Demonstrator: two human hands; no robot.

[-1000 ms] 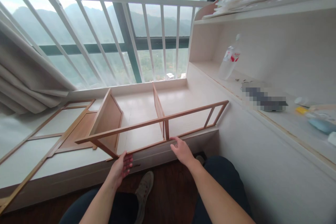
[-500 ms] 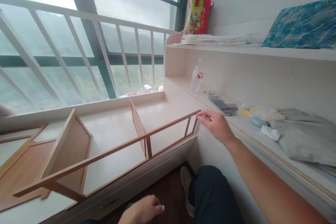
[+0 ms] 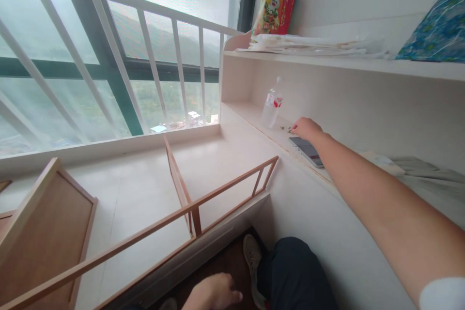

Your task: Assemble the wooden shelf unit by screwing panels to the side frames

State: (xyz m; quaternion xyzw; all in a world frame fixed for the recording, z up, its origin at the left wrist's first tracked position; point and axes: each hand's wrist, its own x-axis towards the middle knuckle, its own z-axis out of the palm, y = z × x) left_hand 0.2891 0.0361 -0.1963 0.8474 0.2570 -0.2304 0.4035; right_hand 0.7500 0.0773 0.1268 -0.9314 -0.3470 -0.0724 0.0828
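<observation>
Head camera shows small dark bits, perhaps screws (image 3: 286, 129), scattered on the pale lower shelf (image 3: 254, 112), too small to make out. The right hand (image 3: 305, 128) reaches over them, fingers curled down and close together at the bits; whether they pinch one cannot be told. A clear water bottle (image 3: 271, 105) with a red-and-white label, its print unreadable, stands just beyond. A phone (image 3: 307, 150) lies beside the wrist. Below, the wooden frame (image 3: 189, 203) rests on the sill, and the left hand (image 3: 214, 293) hangs loosely curled, holding nothing.
</observation>
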